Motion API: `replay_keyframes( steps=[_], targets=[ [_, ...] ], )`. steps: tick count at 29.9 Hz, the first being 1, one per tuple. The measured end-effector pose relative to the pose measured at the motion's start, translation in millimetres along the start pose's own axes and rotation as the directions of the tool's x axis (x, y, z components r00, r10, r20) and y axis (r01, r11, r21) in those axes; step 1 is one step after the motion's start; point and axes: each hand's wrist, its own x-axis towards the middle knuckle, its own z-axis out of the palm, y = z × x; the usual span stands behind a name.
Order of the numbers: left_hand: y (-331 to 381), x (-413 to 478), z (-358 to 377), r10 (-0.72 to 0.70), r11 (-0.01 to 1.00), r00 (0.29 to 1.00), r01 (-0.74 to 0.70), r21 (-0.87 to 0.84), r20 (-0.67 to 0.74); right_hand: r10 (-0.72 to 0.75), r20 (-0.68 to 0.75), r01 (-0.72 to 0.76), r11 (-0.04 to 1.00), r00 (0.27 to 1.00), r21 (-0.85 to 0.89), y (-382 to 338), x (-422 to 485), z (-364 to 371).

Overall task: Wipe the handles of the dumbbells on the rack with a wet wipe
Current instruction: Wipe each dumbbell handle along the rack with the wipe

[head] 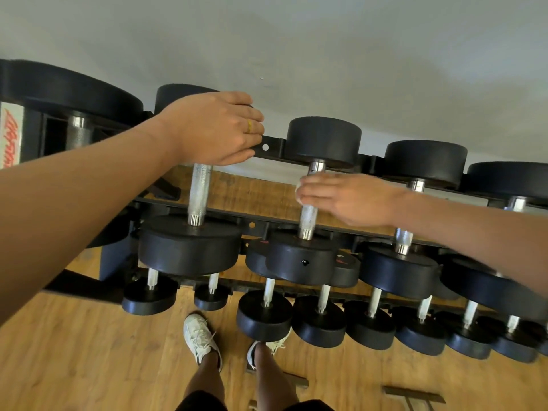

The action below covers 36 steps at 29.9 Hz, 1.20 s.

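Dumbbells [398,271] lie across the two tiers of the rack [272,147], handles pointing toward the person. Right grip [350,200] is clenched round the knurled handle [308,216] of the second dumbbell on the upper tier, close to its far head [323,140]. The wet wipe [297,189] is trapped between fingers and steel, and only a white edge shows past the fingertips. Left grip [213,129] is curled over the far end of the neighbouring dumbbell [189,244] to the left, seemingly as a brace.

The step in hand looks like the stroke along this handle. To do it well, wrap the wipe fully around the bar and draw it down the whole knurled length to the near head [299,259], twisting a little so the underside is reached. Pressure should be firm, since knurling holds grime, but not so hard that the dumbbell rolls in its cradle. The next handle [404,237] to the right, partly hidden by the forearm, probably comes after.
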Motion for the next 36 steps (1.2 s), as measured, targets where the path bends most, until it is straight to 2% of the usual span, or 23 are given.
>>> replay_keyframes(
  steps=[4,9,13,15,19,23,26,28,32,36],
  targets=[
    [-0.7,-1.2,0.8,0.011,1.000,1.000,-0.011,0.023,0.014,0.090,-0.052,-0.088,0.995,0.995,0.038,-5.2,-0.3,0.5],
    [-0.8,-0.2,0.2,0.014,0.999,1.000,-0.014,0.034,0.000,-0.186,-0.027,0.188,0.974,0.982,0.128,-37.2,-5.2,18.3],
    [-1.6,-0.9,1.8,0.025,0.999,1.000,-0.025,0.029,0.007,-0.293,0.018,0.290,0.952,0.956,0.102,-19.0,0.0,6.2],
    [-2.5,-0.4,2.0,0.030,0.999,1.000,-0.029,0.029,-0.008,-0.209,0.040,0.206,0.976,0.977,0.073,-4.0,1.1,-0.5],
    [-1.3,0.1,3.4,0.034,0.999,0.999,-0.033,0.019,-0.024,0.040,-0.008,-0.040,0.998,0.999,-0.048,8.5,6.0,-8.2],
    [-0.9,-0.1,1.3,0.031,1.000,0.999,-0.031,0.002,-0.042,0.140,0.020,-0.135,0.975,0.990,-0.179,-11.2,10.4,0.8],
    [-0.3,0.4,0.8,0.023,1.000,0.999,-0.023,0.002,-0.047,0.192,-0.022,-0.192,0.954,0.981,-0.231,-18.6,16.4,5.0],
    [-0.2,-0.3,0.0,0.022,1.000,0.999,-0.022,-0.001,-0.042,0.159,-0.001,-0.156,0.969,0.987,-0.194,-23.0,17.0,7.0],
    [0.5,-1.2,-0.6,0.012,1.000,0.999,-0.013,-0.009,-0.047,-0.020,0.102,0.031,0.995,0.995,-0.100,-31.0,5.2,5.3],
    [0.6,-1.5,-0.7,0.001,1.000,0.999,-0.002,-0.021,-0.044,-0.197,0.129,0.204,0.978,0.972,-0.041,-26.1,-1.9,-0.7]
  ],
)
